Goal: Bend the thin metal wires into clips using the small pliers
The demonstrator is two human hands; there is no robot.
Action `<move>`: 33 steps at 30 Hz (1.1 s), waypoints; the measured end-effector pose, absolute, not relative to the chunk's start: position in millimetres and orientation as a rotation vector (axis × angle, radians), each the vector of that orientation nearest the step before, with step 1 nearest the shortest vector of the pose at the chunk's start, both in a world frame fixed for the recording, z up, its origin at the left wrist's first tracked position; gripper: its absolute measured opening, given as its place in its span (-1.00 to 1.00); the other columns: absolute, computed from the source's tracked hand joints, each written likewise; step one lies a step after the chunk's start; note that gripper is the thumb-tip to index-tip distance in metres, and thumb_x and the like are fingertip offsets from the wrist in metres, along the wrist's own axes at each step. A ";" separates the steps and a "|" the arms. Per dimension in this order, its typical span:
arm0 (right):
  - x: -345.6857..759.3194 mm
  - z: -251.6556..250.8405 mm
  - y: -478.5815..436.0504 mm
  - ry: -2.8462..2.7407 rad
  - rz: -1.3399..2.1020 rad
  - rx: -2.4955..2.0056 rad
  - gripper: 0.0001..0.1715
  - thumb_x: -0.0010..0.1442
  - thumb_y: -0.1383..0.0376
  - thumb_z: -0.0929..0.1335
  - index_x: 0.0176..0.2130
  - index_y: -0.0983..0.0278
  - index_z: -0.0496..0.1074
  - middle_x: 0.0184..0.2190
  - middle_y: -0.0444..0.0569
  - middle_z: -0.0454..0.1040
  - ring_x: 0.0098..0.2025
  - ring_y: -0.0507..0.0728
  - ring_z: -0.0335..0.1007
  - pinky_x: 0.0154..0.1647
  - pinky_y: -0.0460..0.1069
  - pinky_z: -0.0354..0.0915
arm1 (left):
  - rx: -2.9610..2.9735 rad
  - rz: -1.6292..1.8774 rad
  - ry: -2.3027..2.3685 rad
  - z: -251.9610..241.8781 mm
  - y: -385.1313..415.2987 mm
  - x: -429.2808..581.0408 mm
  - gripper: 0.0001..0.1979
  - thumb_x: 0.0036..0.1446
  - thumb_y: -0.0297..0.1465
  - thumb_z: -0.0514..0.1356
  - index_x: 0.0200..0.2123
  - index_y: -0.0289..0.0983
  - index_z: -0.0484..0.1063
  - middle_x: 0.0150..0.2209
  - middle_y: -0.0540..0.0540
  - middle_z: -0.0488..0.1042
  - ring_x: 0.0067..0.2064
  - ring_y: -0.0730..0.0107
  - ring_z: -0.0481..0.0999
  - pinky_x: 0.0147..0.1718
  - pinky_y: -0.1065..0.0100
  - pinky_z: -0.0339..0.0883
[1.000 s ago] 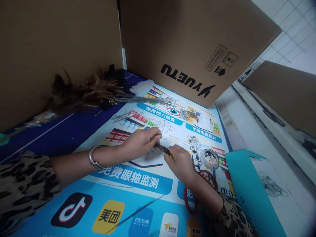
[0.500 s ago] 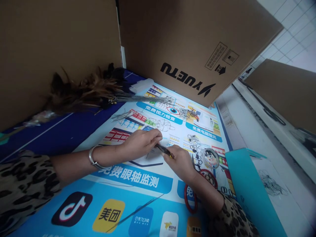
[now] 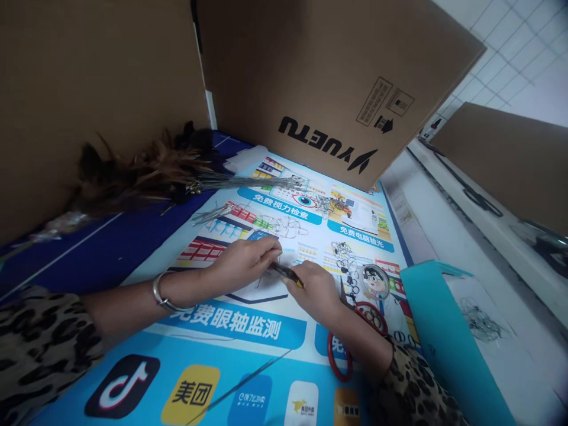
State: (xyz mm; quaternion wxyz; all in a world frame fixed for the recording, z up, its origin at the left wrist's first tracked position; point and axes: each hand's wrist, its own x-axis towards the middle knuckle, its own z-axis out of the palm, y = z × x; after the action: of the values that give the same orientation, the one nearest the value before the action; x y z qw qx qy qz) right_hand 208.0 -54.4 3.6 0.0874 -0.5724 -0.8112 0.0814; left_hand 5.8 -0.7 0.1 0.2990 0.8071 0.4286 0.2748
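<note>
My left hand (image 3: 249, 263), with a silver bangle at its wrist, is closed in a pinch on a thin wire at the middle of the printed sheet. Most of that wire is hidden by the fingers. My right hand (image 3: 314, 291) is wrapped round dark-jawed pliers (image 3: 288, 273) with a bit of yellow on the handle. The plier jaws point left and meet the wire just below my left fingertips. Beside my right wrist lie scissors with red handles (image 3: 341, 373), partly covered by the forearm.
Bundled straight wires (image 3: 257, 181) and brown feathers (image 3: 151, 165) lie at the back left. Tangled wire (image 3: 284, 226), black rings (image 3: 350, 278) and a round clear container (image 3: 375, 281) sit on the sheet. A teal box (image 3: 444, 331) stands right; a tall cardboard box (image 3: 310, 71) blocks the back.
The whole view has shifted slightly, so the scene sits a little further left. Both hands keep their grips, with the plier jaws still at the wire by my left fingertips.
</note>
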 end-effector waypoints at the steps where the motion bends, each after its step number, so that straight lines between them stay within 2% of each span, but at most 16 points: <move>1: 208.0 2.0 -54.6 -2.409 0.219 -1.695 -0.81 0.24 0.17 0.38 -0.30 0.25 0.47 -0.32 -0.05 0.49 -0.23 0.11 0.38 -0.32 -0.06 0.14 | 2.066 0.771 1.122 1.2 0.7 4.9 -0.78 0.28 -0.27 0.01 -0.29 -0.21 0.40 -0.39 -0.05 0.56 -0.34 0.28 0.53 -0.32 0.33 0.29; 5: 209.4 -4.3 -54.5 -2.343 0.243 -1.617 -0.80 0.24 0.15 0.38 -0.31 0.24 0.46 -0.33 -0.06 0.46 -0.23 0.11 0.36 -0.28 -0.06 0.16 | 1.717 0.925 1.133 4.7 8.7 -0.6 -0.77 0.27 -0.24 0.06 -0.33 -0.24 0.39 -0.42 -0.03 0.54 -0.38 0.36 0.51 -0.37 0.39 0.32; 10: 215.2 -5.6 -48.7 -2.059 0.456 -1.574 -0.75 0.24 0.16 0.35 -0.41 0.24 0.39 -0.44 -0.13 0.37 -0.33 0.06 0.32 -0.35 -0.08 0.14 | 1.525 1.054 1.171 -3.2 17.1 -5.3 -0.74 0.23 -0.16 0.15 -0.31 -0.24 0.41 -0.38 -0.03 0.50 -0.37 0.38 0.47 -0.43 0.42 0.30; 13: 218.2 -4.6 -45.6 -1.907 0.567 -1.532 -0.71 0.24 0.14 0.33 -0.45 0.24 0.36 -0.49 -0.16 0.31 -0.40 0.04 0.27 -0.41 -0.09 0.11 | 1.512 1.049 1.150 -8.4 17.6 -4.6 -0.70 0.18 -0.11 0.20 -0.28 -0.25 0.45 -0.41 -0.01 0.46 -0.43 0.40 0.40 -0.48 0.42 0.24; 19: 217.1 -3.9 -43.8 -1.866 0.677 -1.408 -0.72 0.22 0.15 0.33 -0.46 0.24 0.35 -0.50 -0.16 0.29 -0.41 0.03 0.25 -0.40 -0.09 0.12 | 1.627 0.880 1.062 -6.5 9.5 -1.3 -0.72 0.21 -0.15 0.18 -0.33 -0.26 0.46 -0.54 0.06 0.32 -0.51 0.47 0.25 -0.54 0.45 0.12; 25: 215.5 -2.4 -42.4 -1.950 0.643 -1.411 -0.69 0.20 0.17 0.36 -0.51 0.24 0.32 -0.53 -0.18 0.24 -0.40 0.03 0.24 -0.41 -0.10 0.11 | 1.768 0.759 1.047 -3.6 3.9 1.4 -0.74 0.19 -0.17 0.18 -0.30 -0.26 0.49 -0.57 0.07 0.35 -0.51 0.44 0.32 -0.52 0.44 0.19; 33: 211.5 -3.6 -44.0 -2.017 0.700 -1.345 -0.85 0.18 0.22 0.40 -0.35 0.26 0.47 -0.47 -0.16 0.33 -0.36 0.03 0.30 -0.35 -0.10 0.17 | 2.029 0.747 0.943 -4.9 -7.1 9.6 -0.78 0.18 -0.26 0.15 -0.40 -0.23 0.51 -0.51 0.02 0.49 -0.43 0.40 0.44 -0.42 0.42 0.25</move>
State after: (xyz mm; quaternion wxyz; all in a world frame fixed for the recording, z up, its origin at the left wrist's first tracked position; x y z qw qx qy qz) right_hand 211.5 -44.0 -3.6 0.3041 -0.5076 -0.7616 0.2643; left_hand 9.6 -7.1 -4.9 0.3813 0.7952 0.3696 0.2926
